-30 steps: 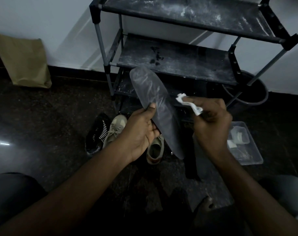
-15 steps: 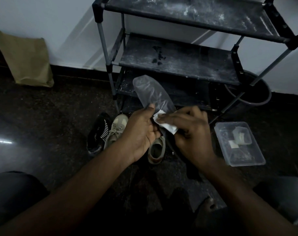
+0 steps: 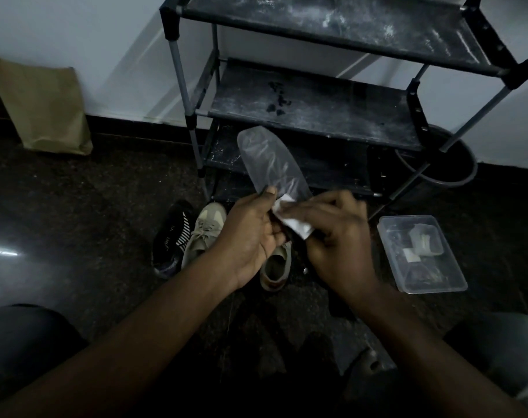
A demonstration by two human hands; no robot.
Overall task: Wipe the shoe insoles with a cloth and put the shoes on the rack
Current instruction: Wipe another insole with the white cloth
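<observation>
The insole is held up in front of the rack, its long axis running from the hands up and slightly left, the rounded toe end reaching toward the rack's lowest shelf. Its lower end is hidden behind the two hands.

Going left to right: one brown paper bag leans on the wall at the floor's far left edge. On the floor in front of the rack lie three shoes: one black shoe with white stripes, then two beige sneakers, one laced and one showing below the left hand. The left hand is closed on the insole's near left edge, thumb on top. Touching the insole just beside that thumb is one white cloth, pinched in the curled fingers of the right hand. Both hands are on the insole; the right does the wiping, and the untouched length lies away from its fingers, up and left. Further right sits one clear plastic box with small pale pieces inside, and behind it one dark round bin.

All three shelves I can see are bare of shoes, so racking looks not yet begun.
</observation>
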